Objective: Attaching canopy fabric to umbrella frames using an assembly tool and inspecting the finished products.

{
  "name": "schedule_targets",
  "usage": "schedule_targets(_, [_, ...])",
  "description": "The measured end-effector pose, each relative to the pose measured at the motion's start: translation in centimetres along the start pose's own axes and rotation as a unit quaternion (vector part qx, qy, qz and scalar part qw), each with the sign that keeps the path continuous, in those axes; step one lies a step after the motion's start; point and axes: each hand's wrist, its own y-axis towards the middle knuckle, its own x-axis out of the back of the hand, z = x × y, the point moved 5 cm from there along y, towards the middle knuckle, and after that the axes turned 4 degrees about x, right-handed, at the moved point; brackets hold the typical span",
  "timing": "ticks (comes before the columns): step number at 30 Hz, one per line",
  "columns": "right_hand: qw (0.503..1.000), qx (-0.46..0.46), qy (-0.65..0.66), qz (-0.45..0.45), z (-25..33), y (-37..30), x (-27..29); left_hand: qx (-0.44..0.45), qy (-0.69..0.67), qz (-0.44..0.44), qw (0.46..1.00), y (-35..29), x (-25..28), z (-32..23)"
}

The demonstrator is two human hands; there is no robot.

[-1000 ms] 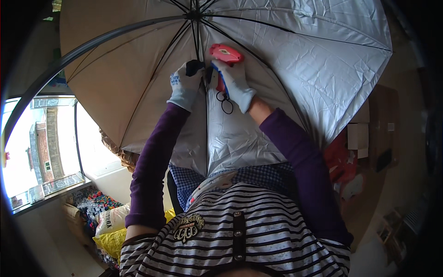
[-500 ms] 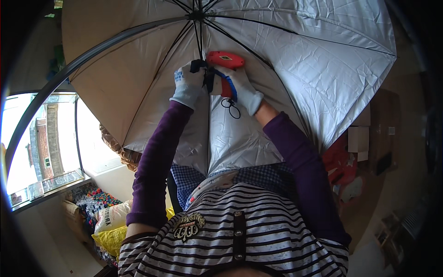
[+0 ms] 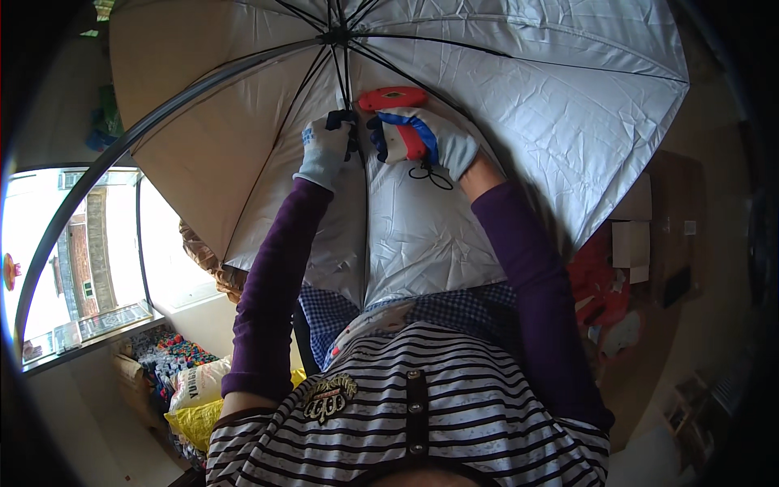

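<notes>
Left hand [image 3: 326, 150], gloved in white w/ dark fingertips, is seen upper centre of the frame, clenched round the thin black central shaft [image 3: 347, 81] of an open umbrella w/ a silvery inner lining [image 3: 503, 89]. Right hand [image 3: 422, 138], in a white glove w/ blue and red patches, is placed just beside it to the right; a red flat-handled tool [image 3: 393, 98] is grasped in it, the red end shown sticking out above the knuckles, and a thin black cord loop [image 3: 428, 174] is seen dangling below the wrist. What the tool's tip does can't be told, as it is hidden behind the gloves. The shaft's long axis is run roughly vertically in the frame, from the hands up to the hub [image 3: 337, 36] at top centre, where the black ribs are fanned out; the hub thus lies straight above both hands, w/ the left hand slightly nearer the shaft line and the right hand's tool touching or almost touching it from the right. Purple sleeves and a striped top are seen at lower centre. Containers: at lower left, a yellow sack [image 3: 195, 418] and a white printed bag [image 3: 193, 381] are set beside a crate of small coloured bottles or cans [image 3: 166, 357]; contents of the sacks aren't shown. Cardboard boxes [image 3: 641, 235] are stacked at right, contents hidden.
</notes>
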Motion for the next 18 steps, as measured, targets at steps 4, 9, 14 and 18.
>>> schedule_targets(4, [0.998, -0.04, 0.037, 0.005, 0.8, -0.2, -1.5, 0.017, -0.027, -0.002, 1.0, 0.3, 0.5, 0.7])
schedule_targets(9, [0.999, 0.007, 0.018, 0.042, 0.3, 0.3, -0.3, -0.012, -0.015, 0.016, 1.0, 0.5, -0.2, 0.7])
schedule_targets(14, [0.983, 0.032, -0.154, 0.094, 1.7, 0.6, -1.4, -0.004, -0.01, 0.021, 1.0, 0.7, 0.1, 1.0])
schedule_targets(18, [0.871, 0.139, -0.464, 0.077, 2.6, 1.3, -2.0, -0.049, 0.0, 0.034, 0.998, 0.3, -0.1, 0.3])
